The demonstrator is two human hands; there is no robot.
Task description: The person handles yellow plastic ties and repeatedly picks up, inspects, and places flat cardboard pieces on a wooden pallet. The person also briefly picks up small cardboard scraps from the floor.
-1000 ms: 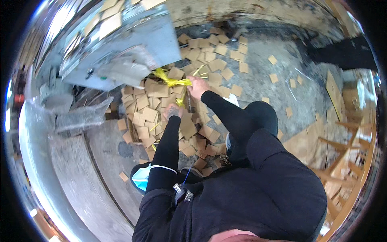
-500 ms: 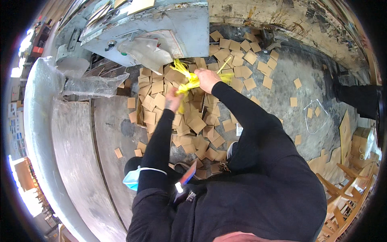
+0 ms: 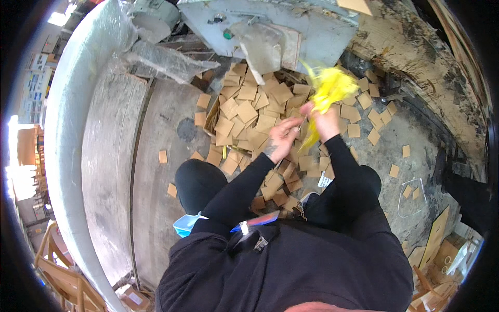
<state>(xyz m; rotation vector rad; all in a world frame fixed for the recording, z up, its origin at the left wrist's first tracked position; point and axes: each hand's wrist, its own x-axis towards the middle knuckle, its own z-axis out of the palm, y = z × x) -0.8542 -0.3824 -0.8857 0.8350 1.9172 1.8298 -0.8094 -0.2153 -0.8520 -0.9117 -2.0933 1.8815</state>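
A bundle of yellow plastic strips (image 3: 337, 86), smeared by motion, fans out above my right hand (image 3: 325, 124). That hand is closed round its lower part, and a yellow tail dangles below. Just beside it, my left hand (image 3: 283, 138) is closed in a pinch close to the right fingers; what it pinches is too small to name. Both hands are over a heap of small brown cardboard squares (image 3: 247, 112). The squares fill a cardboard box (image 3: 211, 118), whose left wall shows, and spill onto the floor around it.
A pale blue metal cabinet (image 3: 322, 36) with plastic sheeting (image 3: 262, 49) stands beyond the heap. Along the left runs a long plastic-wrapped roll (image 3: 67, 145) beside wooden boards (image 3: 112, 182). Another person's dark-clothed leg (image 3: 465, 195) shows at right. A wooden chair (image 3: 67, 273) is lower left.
My view has turned, so the surroundings sit further right. The yellow strips, earlier stretched between both hands, now stick up from the right hand. My left hand has come close beside it.
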